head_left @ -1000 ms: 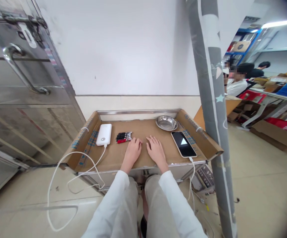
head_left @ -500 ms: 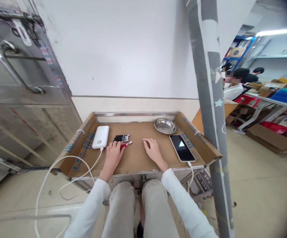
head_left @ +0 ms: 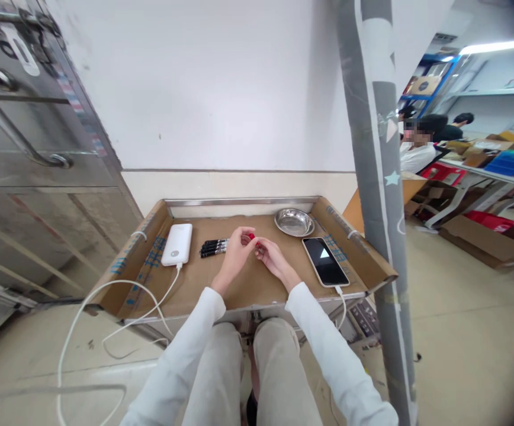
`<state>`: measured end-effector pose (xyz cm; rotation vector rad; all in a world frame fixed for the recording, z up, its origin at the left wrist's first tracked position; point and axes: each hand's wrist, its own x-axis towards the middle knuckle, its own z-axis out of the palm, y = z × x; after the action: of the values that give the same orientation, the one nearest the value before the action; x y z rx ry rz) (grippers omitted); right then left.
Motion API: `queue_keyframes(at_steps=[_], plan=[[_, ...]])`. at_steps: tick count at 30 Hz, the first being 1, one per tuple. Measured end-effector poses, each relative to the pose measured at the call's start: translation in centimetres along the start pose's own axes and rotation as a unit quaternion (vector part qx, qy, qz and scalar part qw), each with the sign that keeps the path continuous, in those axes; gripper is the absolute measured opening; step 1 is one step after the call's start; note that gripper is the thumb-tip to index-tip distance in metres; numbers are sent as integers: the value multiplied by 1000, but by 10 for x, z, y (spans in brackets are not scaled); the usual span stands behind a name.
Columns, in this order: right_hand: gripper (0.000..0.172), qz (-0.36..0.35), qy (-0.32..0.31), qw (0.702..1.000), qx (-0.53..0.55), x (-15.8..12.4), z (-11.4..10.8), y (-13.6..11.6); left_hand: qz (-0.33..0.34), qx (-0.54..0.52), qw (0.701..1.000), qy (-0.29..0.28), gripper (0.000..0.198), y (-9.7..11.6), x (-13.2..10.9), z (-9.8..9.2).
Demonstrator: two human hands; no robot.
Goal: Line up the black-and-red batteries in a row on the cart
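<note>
A red pen [head_left: 251,235] is up above the cardboard between my two hands, mostly covered by fingers. My left hand [head_left: 237,253] is closed around it, thumb and fingers pinched near its visible red end. Curled in from the other side, my right hand [head_left: 273,258] has its fingertips at the same pen, meeting the left thumb. Just left of my left hand lie several black pens [head_left: 212,248] in a row, their light ends pointing right and partly hidden behind that hand.
A white power bank [head_left: 177,244] with a cable lies at the left of the cardboard-lined tray [head_left: 186,293]. On the right are a steel dish [head_left: 294,222] and a plugged-in phone [head_left: 325,261]. A grey wrapped pole [head_left: 384,177] stands beside the tray; people sit farther back.
My left hand has lifted the red pen from beside the black pens and carried it right. My right hand has closed in and met it at the middle.
</note>
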<state>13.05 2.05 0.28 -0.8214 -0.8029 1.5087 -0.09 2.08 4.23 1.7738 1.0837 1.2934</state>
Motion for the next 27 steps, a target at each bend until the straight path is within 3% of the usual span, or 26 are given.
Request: queue_keyframes(at_steps=[6, 11, 15, 18, 20, 24, 27], plan=[[18, 29, -15, 998, 59, 0, 0, -6, -18, -85, 995, 48, 27, 2, 20, -21], [25, 4, -14, 1000, 28, 3, -5, 0, -41, -93, 989, 112, 31, -18, 30, -45], [29, -84, 21, 993, -76, 4, -8, 6, -26, 5, 998, 57, 19, -40, 27, -38], [24, -198, 61, 952, -226, 2, -9, 7, 25, 130, 991, -11, 11, -49, 19, -22], [19, -251, 53, 909, -328, 0, -8, 7, 59, 244, 967, -35, 12, -51, 12, -14], [21, -292, -29, 835, -466, -6, -4, 8, 91, 392, 914, -51, 18, -51, 0, -9], [27, -299, -83, 786, -534, -13, -2, 8, 105, 408, 906, -37, 20, -50, -7, -14]])
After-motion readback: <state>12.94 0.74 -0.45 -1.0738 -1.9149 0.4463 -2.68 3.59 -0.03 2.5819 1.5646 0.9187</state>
